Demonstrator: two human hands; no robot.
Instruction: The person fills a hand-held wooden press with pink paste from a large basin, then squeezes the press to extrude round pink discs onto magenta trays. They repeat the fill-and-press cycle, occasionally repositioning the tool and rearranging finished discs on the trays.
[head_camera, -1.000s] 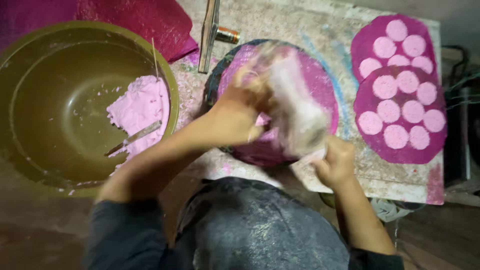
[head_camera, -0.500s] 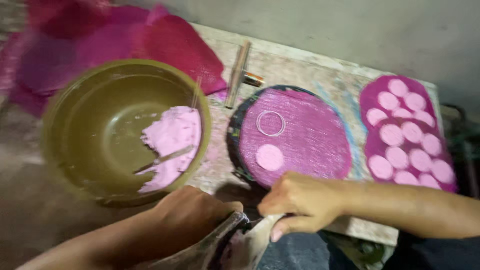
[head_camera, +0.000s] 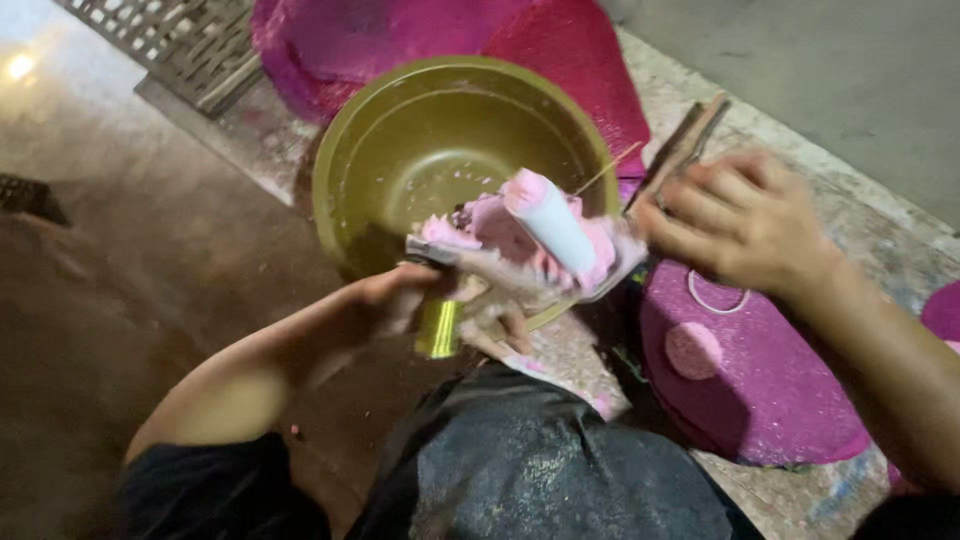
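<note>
Over an olive bowl (head_camera: 400, 150), left hand (head_camera: 420, 295) fingers grip a pink-smeared tool (head_camera: 530, 245); right hand (head_camera: 740, 220) fingers spread, empty

bowl (head_camera: 400, 160): smooth, semi-gloss olive plastic, smeared with pale residue. pink paste (head_camera: 520, 235): soft, wet, matt. round mat (head_camera: 760, 390), right: rough, glittery magenta surface. cloth (head_camera: 420, 30), far: coarse magenta fabric. slab (head_camera: 880, 230): rough, speckled stone. stick (head_camera: 685, 145): worn wood.
</note>
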